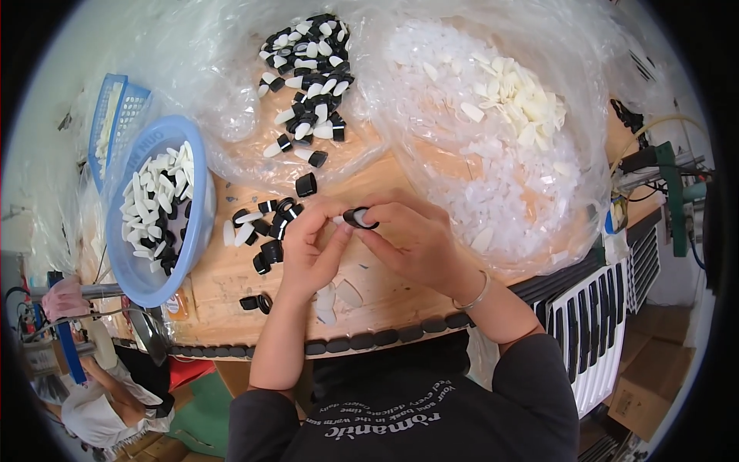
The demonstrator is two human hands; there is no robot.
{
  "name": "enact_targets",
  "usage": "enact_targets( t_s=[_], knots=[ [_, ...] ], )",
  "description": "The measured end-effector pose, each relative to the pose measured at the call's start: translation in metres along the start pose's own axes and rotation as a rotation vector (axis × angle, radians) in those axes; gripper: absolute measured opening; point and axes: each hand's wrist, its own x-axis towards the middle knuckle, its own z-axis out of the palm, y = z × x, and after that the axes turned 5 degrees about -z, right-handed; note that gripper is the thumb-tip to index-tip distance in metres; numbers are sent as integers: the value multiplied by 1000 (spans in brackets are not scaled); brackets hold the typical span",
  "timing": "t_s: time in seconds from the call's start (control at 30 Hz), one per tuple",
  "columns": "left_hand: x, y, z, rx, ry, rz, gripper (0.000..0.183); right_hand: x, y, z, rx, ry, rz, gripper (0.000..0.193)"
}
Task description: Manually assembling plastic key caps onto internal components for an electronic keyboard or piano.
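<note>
Over the middle of the table, my left hand [314,245] and my right hand [412,242] meet fingertip to fingertip. Both are closed on a small black cap [356,216] with a pale inside. A bit of white shows by my left fingertips; whether it belongs to the cap I cannot tell. Just left of my left hand lie loose black caps [271,251], some with white oval pieces in them. A lone black cap [306,185] sits beyond my hands. Flat whitish oval pieces [349,293] lie on the wood between my forearms.
A blue basin [202,223] at left holds white pieces and black caps, with a blue basket [108,123] behind it. At the far side is a heap of capped pieces [312,69]. Clear plastic sheeting [431,165] holds cream and translucent pieces. Another person [115,400] is lower left.
</note>
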Motion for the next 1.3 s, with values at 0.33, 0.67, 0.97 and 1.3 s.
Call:
enact_targets(
  t_s=[0.33,0.67,0.97,1.3],
  knots=[
    [-10,-1,16,-491,23,-203,10,-6,-7,4,1,115,15,21],
    [3,5,-9,152,-121,53,14,-4,-7,-6,-120,-28,-67,18],
    [8,18,14,545,135,303,30,-7,-2,-4,-163,2,85,20],
    [2,1,3,482,233,367,42,7,15,-24,-226,-130,-138,18]
  ],
)
